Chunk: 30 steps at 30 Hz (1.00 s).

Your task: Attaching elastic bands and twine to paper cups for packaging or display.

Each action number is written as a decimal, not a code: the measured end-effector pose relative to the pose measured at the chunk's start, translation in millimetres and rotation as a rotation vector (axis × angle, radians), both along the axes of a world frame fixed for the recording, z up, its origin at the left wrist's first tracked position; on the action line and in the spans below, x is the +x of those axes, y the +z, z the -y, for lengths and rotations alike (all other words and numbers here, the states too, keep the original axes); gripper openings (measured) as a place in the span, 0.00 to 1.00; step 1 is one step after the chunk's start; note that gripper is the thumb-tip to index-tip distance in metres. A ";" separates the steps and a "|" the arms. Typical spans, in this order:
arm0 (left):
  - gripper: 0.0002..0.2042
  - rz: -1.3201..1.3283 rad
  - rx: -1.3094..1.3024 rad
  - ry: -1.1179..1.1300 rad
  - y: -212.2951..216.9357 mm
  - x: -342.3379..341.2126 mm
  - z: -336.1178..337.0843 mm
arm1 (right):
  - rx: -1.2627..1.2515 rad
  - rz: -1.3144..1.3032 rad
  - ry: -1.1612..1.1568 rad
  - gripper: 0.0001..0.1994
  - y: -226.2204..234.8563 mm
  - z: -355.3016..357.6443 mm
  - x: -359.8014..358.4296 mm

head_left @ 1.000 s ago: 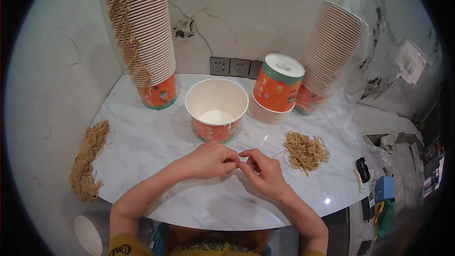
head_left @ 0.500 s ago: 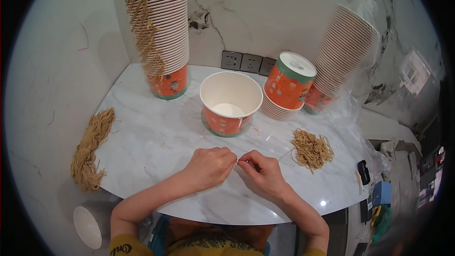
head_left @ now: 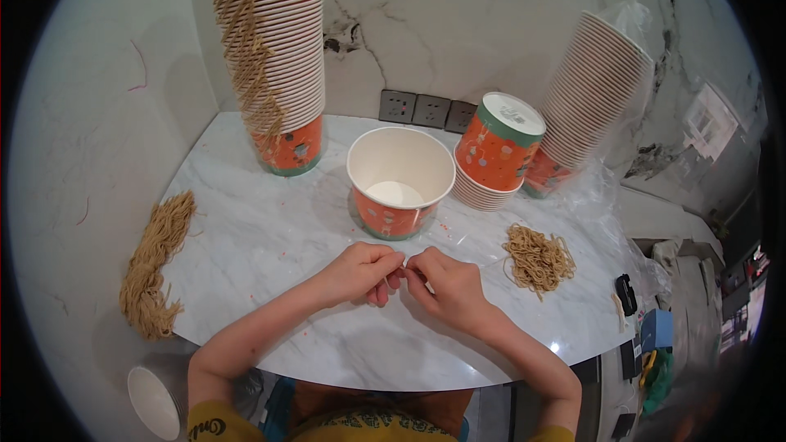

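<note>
At six o'clock on the table (head_left: 270,237), a thin cord is pinched between the left hand (head_left: 360,272) and right hand (head_left: 446,282), fingertips together.

Both hands are closed on the fine strand, which is barely visible; it could slip if the pinch loosens. At twelve o'clock an open paper cup (head_left: 400,182) stands near, light enough to be knocked over by a knuckle. Fibrous, tangled cord piles lie at three o'clock (head_left: 537,255) and nine o'clock (head_left: 155,266) on smooth marble. Ribbed cup stacks (head_left: 282,57) stand behind.
</note>
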<state>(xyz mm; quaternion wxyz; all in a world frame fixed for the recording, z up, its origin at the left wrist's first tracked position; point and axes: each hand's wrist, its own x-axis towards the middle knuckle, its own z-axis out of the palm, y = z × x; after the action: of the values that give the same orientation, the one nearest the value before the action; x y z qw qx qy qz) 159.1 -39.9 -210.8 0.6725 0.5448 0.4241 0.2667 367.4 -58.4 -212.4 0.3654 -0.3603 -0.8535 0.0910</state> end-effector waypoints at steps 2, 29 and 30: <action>0.15 0.004 0.018 0.001 -2.7 -3.1 1.6 | 0.058 0.056 -0.022 0.05 2.8 -0.2 -5.0; 0.09 0.112 -0.097 -0.032 -12.5 -13.3 -1.9 | 0.276 0.129 0.027 0.07 -8.3 -7.8 0.2; 0.08 0.102 -0.088 -0.029 -14.2 -12.8 -1.5 | 0.279 0.134 0.035 0.07 -9.8 -8.2 1.1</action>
<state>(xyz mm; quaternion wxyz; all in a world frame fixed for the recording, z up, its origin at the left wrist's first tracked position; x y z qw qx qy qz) 146.3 -38.4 -225.1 0.7202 0.5065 0.3926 0.2657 368.5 -50.2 -222.2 0.3525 -0.2964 -0.8864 -0.0463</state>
